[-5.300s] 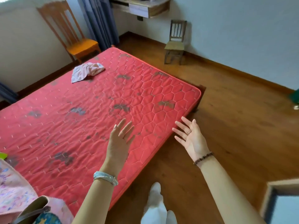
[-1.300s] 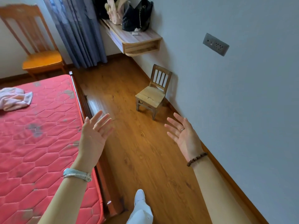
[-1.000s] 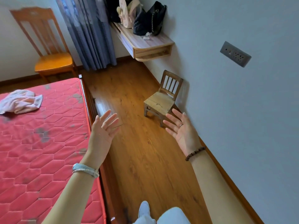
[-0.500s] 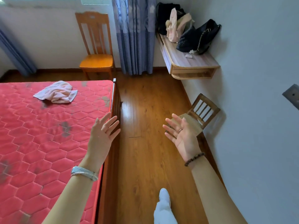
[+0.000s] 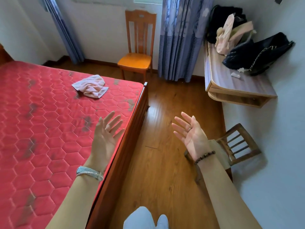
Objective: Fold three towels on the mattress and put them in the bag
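A crumpled pale pink towel (image 5: 90,86) lies on the red quilted mattress (image 5: 41,129), near its far right corner. My left hand (image 5: 105,139) is raised above the mattress's right edge, fingers spread and holding nothing. My right hand (image 5: 191,134) is raised over the wooden floor, palm turned inward, fingers straight and holding nothing. Both hands are well short of the towel. No other towel shows, and the bag for the towels is out of view.
An orange wooden chair (image 5: 137,58) stands beyond the bed by blue curtains (image 5: 179,38). A wall shelf (image 5: 234,83) at the right carries handbags (image 5: 257,53). A small wooden chair (image 5: 231,146) sits by the right wall, just behind my right wrist. The wooden bed frame edge (image 5: 132,129) borders the floor.
I have walked along the bed's side and the view has swung left, so the pink towel now lies closer. Both hands stay raised, spread and holding nothing throughout.
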### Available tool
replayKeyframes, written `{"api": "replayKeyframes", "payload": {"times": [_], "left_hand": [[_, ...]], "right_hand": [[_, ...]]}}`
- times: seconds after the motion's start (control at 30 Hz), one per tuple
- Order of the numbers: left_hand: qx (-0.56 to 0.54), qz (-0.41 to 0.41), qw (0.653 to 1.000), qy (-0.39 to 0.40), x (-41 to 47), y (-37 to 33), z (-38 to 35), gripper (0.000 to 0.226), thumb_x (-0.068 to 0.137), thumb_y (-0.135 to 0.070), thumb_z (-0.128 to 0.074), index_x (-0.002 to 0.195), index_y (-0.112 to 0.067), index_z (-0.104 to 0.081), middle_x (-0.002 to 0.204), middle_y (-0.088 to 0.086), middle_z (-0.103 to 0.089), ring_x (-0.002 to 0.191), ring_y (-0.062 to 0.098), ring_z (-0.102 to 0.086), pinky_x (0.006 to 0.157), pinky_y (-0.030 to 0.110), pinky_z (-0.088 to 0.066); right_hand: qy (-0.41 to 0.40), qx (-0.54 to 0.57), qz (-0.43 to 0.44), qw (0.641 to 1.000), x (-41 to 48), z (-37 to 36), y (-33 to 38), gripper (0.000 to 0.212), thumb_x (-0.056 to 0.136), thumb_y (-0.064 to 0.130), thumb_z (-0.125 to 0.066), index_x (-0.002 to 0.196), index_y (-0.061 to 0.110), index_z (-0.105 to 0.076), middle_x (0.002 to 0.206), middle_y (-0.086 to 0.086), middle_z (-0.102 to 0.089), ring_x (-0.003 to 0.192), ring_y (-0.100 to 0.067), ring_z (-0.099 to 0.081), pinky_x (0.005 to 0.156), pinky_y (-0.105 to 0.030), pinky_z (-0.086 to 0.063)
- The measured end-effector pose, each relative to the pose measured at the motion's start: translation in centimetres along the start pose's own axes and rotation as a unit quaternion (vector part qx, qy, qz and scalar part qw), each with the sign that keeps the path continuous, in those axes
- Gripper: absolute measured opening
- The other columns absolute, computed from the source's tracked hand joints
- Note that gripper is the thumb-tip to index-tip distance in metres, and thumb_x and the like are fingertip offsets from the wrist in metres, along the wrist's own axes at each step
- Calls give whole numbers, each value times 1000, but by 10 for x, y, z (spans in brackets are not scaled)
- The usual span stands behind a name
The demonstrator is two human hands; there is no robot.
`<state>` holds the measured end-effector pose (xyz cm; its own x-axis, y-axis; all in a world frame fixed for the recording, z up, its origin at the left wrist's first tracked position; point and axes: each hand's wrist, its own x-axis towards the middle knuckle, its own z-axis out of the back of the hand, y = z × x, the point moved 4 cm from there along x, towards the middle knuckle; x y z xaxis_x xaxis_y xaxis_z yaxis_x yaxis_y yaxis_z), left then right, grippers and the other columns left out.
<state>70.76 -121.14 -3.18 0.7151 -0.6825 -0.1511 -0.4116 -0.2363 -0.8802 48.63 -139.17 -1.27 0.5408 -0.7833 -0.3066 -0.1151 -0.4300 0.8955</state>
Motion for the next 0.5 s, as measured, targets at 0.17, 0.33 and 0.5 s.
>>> {"api": "replayKeyframes", "payload": {"times": [0.17,0.33,0.5], "left_hand": [[-6,-6,1000,-28,25,0,-6,51,104,-48,-33,140,-18,-53,135,8,-62,137,30,-50,111,48,-42],[4,-17,999,-34,74,-3,-14,53,103,-50,-34,141,-18,-53,132,6,-63,128,25,-56,114,53,-37],[-18,-26,999,-38,142,-4,-20,47,104,-48,-33,135,-21,-57,127,3,-65,122,21,-59,114,49,-39]], "right_hand": [[19,7,-9,1000,46,0,5,41,101,44,-37,129,23,-59,123,-2,-68,115,-26,-64,105,-48,-45],[27,-2,-5,1000,98,-8,17,39,101,44,-36,127,24,-59,121,-2,-69,114,-26,-64,104,-48,-46],[28,-24,0,999,164,-28,34,40,101,44,-37,129,23,-57,122,-2,-68,113,-24,-65,104,-48,-46]]}}
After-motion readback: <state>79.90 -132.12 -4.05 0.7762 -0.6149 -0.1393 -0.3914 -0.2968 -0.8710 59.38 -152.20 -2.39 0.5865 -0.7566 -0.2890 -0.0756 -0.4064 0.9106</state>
